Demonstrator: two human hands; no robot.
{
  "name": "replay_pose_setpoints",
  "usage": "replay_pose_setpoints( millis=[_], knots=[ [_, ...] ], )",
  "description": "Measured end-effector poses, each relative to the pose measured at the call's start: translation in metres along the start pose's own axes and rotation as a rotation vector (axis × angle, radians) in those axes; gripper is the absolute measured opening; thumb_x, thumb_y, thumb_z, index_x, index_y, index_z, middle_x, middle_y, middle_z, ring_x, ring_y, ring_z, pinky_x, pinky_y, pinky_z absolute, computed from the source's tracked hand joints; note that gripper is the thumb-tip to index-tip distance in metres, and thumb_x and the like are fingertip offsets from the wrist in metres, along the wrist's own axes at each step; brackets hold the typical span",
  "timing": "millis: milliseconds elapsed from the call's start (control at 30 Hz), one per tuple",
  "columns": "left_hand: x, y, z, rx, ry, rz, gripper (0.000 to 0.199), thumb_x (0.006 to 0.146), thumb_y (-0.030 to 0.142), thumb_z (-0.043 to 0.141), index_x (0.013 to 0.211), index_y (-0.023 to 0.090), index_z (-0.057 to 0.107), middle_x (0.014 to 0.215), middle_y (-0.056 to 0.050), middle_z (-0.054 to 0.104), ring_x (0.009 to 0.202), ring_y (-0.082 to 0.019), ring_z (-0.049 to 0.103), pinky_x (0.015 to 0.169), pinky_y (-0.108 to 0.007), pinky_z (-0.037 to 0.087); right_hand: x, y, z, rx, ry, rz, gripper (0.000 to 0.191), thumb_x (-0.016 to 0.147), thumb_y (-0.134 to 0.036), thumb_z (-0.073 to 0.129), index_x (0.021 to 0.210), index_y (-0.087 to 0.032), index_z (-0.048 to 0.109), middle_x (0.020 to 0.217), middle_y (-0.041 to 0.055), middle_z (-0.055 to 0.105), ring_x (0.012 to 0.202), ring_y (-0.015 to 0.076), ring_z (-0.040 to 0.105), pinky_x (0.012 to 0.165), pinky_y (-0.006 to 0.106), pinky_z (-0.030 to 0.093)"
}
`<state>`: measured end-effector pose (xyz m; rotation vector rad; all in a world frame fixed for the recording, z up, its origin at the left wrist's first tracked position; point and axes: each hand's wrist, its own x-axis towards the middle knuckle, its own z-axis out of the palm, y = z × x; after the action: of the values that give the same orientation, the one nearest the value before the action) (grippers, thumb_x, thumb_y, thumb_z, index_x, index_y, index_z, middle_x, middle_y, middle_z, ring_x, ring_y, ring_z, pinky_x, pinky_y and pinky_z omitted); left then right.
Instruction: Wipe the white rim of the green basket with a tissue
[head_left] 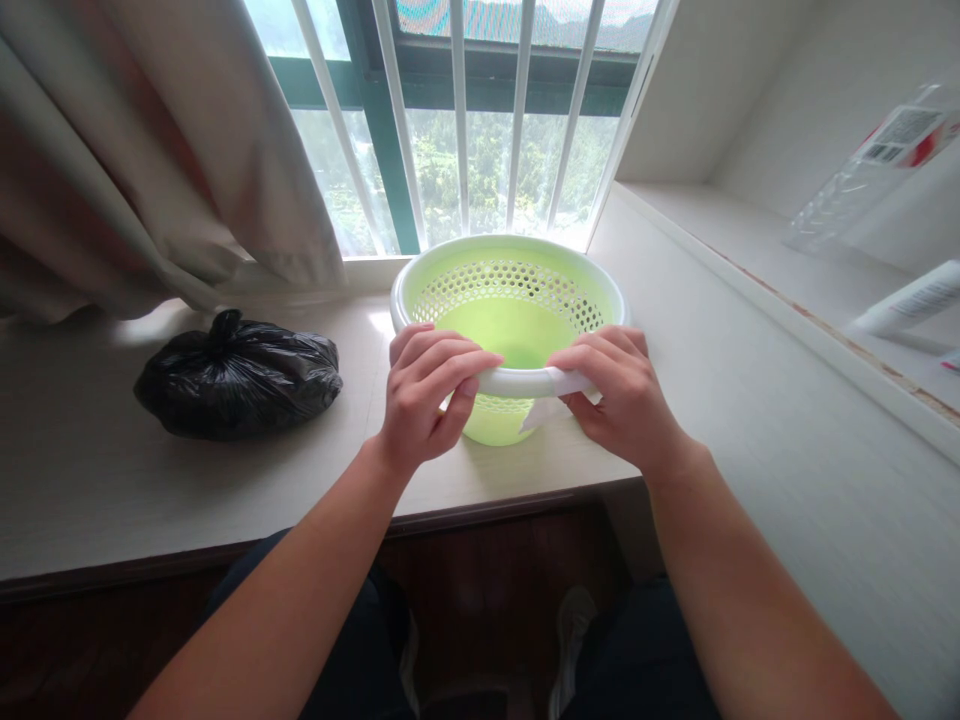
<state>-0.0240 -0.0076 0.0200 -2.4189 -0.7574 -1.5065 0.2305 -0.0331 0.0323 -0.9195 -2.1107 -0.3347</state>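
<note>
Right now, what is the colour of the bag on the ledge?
The bag is black, seen best in the head view.

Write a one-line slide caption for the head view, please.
Both hands grip the near rim of a green basket beside a tied black bag.
</note>
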Motion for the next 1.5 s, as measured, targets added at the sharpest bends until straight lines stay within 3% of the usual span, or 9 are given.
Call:
replay_pose_setpoints(
  millis=[633, 1500],
  knots=[
    [-0.001, 0.007, 0.002, 0.005, 0.010, -0.053, 0.024, 0.098, 0.022, 0.050, 0.111, 0.026, 0.070, 0.103, -0.001, 0.077, 0.104, -0.017, 0.068, 0.114, -0.043, 0.043, 0.003, -0.012, 0.003, 0.012, 0.054, 0.085, 0.029, 0.076, -0.004, 0.065, 0.095, -0.025, 0.059, 0.084, -0.0014, 0.068, 0.084, 0.0202, 0.055, 0.088, 0.038, 0.040],
    [-0.001, 0.008, 0.003, 0.013, 0.031, -0.067, 0.022, 0.098, 0.021, 0.050, 0.108, 0.027, 0.069, 0.099, -0.001, 0.076, 0.102, -0.017, 0.068, 0.112, -0.045, 0.043, 0.003, -0.021, 0.007, -0.011, 0.095, 0.121, 0.030, 0.072, -0.003, 0.063, 0.092, -0.025, 0.057, 0.082, -0.0010, 0.067, 0.083, 0.0211, 0.056, 0.088, 0.039, 0.039]
  ],
)
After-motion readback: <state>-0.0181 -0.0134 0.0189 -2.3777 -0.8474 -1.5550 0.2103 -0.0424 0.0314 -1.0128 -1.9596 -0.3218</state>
